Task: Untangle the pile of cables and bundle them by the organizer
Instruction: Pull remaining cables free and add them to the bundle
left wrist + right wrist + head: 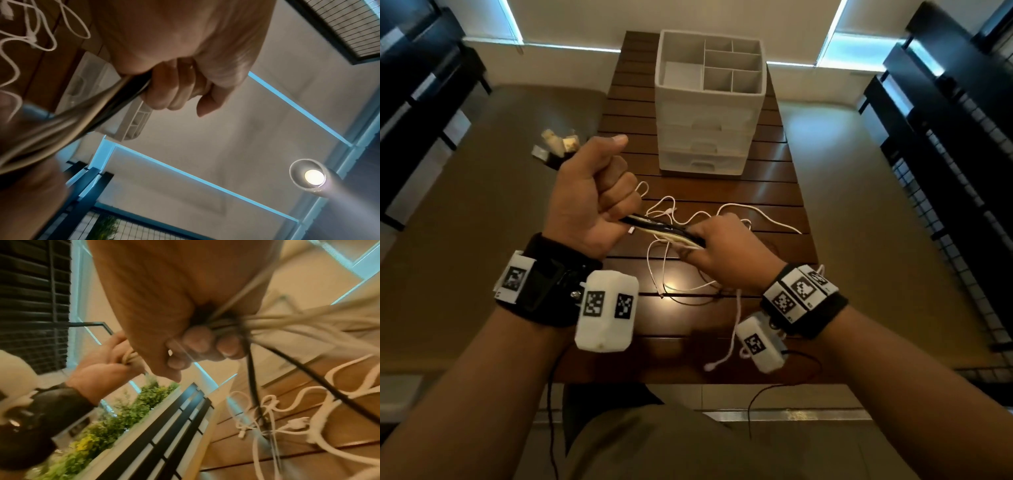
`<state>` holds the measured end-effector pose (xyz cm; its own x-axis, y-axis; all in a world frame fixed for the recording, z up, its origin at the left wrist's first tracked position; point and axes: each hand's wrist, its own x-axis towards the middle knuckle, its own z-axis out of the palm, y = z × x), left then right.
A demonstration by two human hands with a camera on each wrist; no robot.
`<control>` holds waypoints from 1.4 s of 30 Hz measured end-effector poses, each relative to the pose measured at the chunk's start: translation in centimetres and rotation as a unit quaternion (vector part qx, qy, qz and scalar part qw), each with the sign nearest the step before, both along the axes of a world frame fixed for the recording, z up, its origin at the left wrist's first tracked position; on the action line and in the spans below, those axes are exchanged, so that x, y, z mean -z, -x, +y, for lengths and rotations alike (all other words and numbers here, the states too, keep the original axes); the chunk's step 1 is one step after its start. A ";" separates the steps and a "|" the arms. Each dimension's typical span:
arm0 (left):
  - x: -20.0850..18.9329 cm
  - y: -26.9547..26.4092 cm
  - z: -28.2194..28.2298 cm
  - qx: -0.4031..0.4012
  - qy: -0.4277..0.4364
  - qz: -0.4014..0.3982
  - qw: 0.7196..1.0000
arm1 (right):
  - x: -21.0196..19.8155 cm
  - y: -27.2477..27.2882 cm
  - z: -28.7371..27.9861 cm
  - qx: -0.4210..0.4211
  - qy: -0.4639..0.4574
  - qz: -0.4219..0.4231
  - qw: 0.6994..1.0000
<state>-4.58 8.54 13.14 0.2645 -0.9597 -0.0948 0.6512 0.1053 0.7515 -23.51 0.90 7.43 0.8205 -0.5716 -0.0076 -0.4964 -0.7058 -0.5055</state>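
The left hand (585,202) and right hand (726,253) each clench one end of a gathered bunch of cables (664,231) — black and white strands — held above the wooden table (774,205); loose white loops trail below; farther back stands the white drawer organizer (709,137).

No words, brand names or numbers can be read anywhere in these views. The only signs are black-and-white square code markers on the wrist bands (800,293) and on the white camera housings (606,315) strapped beneath them.
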 end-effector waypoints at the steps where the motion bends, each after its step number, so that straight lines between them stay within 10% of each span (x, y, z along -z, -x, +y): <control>1: -0.1 -0.3 0.0 -0.002 -0.001 -0.002 1.000 | 0.5 0.9 -0.5 0.014 0.008 0.020 1.000; 17: 1.6 -4.9 0.5 -0.044 -0.038 -0.010 0.998 | 8.3 14.1 -4.1 0.185 -0.043 0.199 0.961; 23: 2.5 -2.6 -0.4 -0.025 -0.072 0.008 0.997 | 5.8 12.9 -4.2 0.069 -0.105 0.243 0.962; 32: 3.5 1.9 -2.3 0.036 -0.043 -0.011 0.998 | -5.5 -0.2 -2.0 0.019 -0.024 -0.198 0.980; 42: 4.7 2.1 -2.5 0.136 -0.013 0.038 0.990 | -6.4 -3.8 -3.0 0.043 -0.060 -0.211 0.975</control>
<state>-6.66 6.00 8.48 -0.0122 -0.9915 -0.1293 0.7072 -0.1000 0.6999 -19.74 -2.09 13.83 0.7144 -0.6541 0.2486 -0.2809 -0.5935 -0.7542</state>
